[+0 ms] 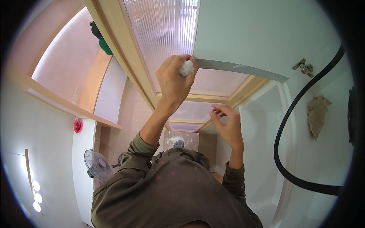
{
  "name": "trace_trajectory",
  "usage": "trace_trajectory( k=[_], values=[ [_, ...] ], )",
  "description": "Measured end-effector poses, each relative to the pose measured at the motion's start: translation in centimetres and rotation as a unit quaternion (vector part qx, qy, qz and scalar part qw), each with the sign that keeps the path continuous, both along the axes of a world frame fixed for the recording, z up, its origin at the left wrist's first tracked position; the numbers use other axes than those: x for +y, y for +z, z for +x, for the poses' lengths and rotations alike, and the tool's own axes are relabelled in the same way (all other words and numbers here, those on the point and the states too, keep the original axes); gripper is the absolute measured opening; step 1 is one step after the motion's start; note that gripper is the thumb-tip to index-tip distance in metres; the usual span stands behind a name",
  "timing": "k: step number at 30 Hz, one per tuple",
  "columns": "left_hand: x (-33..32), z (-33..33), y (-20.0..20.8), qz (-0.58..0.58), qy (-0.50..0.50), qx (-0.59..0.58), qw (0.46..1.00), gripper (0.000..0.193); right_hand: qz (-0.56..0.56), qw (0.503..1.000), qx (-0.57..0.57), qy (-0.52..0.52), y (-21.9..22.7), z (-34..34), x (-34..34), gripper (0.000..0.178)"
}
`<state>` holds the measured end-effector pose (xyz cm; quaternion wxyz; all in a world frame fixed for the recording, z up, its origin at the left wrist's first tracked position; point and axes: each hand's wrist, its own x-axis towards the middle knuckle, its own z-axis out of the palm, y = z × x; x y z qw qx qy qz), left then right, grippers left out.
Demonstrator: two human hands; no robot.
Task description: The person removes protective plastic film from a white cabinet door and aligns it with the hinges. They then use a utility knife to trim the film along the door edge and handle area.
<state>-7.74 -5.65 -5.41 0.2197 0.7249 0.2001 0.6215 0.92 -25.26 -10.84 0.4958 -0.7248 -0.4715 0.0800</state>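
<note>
My left hand (pixel 172 80) is raised and closed around a soft-looking white lump (pixel 186 68), part of which shows between thumb and fingers. Whether it is putty or wadded paper, I cannot tell. Those fingers are right beside the left end of a grey strip-like edge (pixel 258 71) on a pale cabinet panel (pixel 262 34). A small white smear (pixel 239 66) marks that edge. Lower and to the right, my right hand (pixel 229 125) hangs apart from the panel. Its thumb and fingertips are brought together in a pinch, and anything between them is too small to make out.
Wood-framed ribbed glass (pixel 161 34) stands ahead. A metal hinge (pixel 303 67), a thick black hose (pixel 283 152) and a torn brown piece (pixel 318 114) are on the right. Below stands a dusty platform (pixel 190 137). Leftward are a fan (pixel 98 164) and a red bowl (pixel 78 125).
</note>
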Motion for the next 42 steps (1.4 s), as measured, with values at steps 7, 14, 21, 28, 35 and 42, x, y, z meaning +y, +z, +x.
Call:
trace_trajectory(
  k=[7,14,21,28,35,42],
  values=[
    [0.0,1.2,-1.3,-0.084,-0.049,-0.075,0.992,0.011,0.168,0.981,-0.087,-0.036,3.8,0.1,4.9,0.017],
    [1.7,0.8,-2.4,-0.15,-0.132,-0.109,0.974,0.016,0.285,0.942,-0.143,-0.109,5.3,-1.4,11.6,0.018],
    [4.5,0.8,-2.2,-0.359,-0.414,-0.08,0.833,0.021,0.328,0.902,-0.207,-0.189,5.4,-2.4,14.6,0.016],
    [4.1,0.9,-2.7,-0.38,-0.461,-0.101,0.795,0.018,0.327,0.88,-0.248,-0.239,4.5,-3.1,16.0,0.015],
    [4.4,0.7,-2.8,-0.367,-0.426,-0.094,0.822,0.018,0.373,0.854,-0.294,-0.212,3.2,-2.5,16.8,0.017],
    [4.6,0.7,-2.9,-0.369,-0.478,-0.106,0.791,0.017,0.345,0.862,-0.275,-0.25,4.1,-3.3,16.6,0.016]
  ],
)
